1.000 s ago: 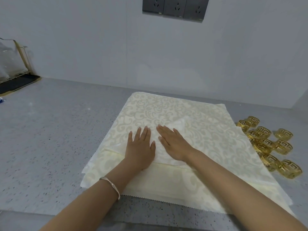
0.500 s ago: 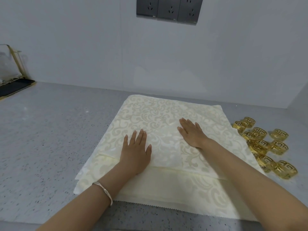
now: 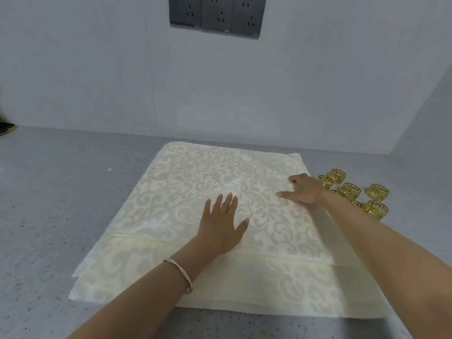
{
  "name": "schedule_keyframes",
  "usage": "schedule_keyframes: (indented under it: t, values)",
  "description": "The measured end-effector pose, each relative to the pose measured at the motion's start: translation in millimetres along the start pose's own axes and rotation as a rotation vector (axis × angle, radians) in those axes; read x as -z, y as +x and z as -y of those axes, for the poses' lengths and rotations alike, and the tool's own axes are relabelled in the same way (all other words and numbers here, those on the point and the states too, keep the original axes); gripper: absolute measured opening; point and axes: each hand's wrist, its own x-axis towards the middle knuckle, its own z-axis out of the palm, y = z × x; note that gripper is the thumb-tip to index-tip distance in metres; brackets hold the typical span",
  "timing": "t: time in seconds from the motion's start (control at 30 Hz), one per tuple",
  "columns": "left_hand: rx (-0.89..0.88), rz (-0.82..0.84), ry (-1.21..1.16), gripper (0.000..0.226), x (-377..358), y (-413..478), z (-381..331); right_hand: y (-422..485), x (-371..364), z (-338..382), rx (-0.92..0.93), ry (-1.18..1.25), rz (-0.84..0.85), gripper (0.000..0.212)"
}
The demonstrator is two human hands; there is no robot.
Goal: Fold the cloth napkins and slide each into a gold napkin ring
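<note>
Likely home kitchen: grey speckled stone countertop (image 3: 61, 192), wall sockets (image 3: 216, 17) above, plain wall

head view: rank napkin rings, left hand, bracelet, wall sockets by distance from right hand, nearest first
1. Gold napkin rings: just right of the right hand.
2. Left hand: flat on the napkin, to its left.
3. Bracelet: left wrist, nearer the camera.
4. Wall sockets: on the back wall.

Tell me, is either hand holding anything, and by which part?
The left hand lies flat on the napkin, holding nothing. The right hand touches its right side, fingers bent; whether it grips the napkin cannot be told.
</note>
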Motion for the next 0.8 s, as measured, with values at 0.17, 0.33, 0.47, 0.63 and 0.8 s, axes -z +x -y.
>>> schedule_keyframes:
  t: [0.17,0.33,0.47,0.63,0.8]
  values:
    - [0.036,-0.015,0.003,0.067,-3.8,1.9,-6.5,7.0,7.7,-4.4,-0.081,-0.019,0.033,0.096]
    - [0.041,-0.027,-0.016,0.062,-3.2,2.4,-6.9,-0.4,27.3,-12.9,-0.018,-0.177,-0.078,0.053]
    - [0.042,-0.032,-0.041,0.057,-0.7,1.8,-8.0,-24.7,39.7,-28.7,0.007,-0.105,-0.319,0.009]
    - [0.038,-0.055,-0.022,0.055,-2.1,2.9,-8.4,-99.3,20.4,14.4,0.316,0.282,-0.502,0.004]
    - [0.036,-0.054,-0.039,0.056,-3.1,3.8,-6.1,-116.5,-13.0,20.0,0.310,0.124,-0.588,0.011]
